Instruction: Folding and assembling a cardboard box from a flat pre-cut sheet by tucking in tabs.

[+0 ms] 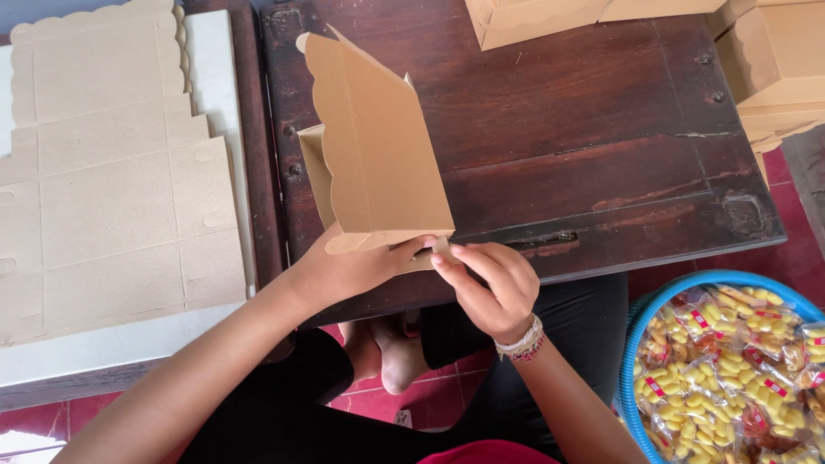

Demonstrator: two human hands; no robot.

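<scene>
A brown cardboard box blank stands partly folded on the near edge of a dark wooden table, its scalloped flap pointing up. My left hand grips the box's lower front edge from the left. My right hand, with a beaded bracelet on the wrist, pinches a small tab at the box's lower right corner. Both hands touch the same box at the table's front edge.
A stack of flat, unfolded box blanks lies on a white surface at the left. Folded boxes sit at the back and right of the table. A blue-rimmed basket of bagged yellow snacks stands on the red floor at lower right.
</scene>
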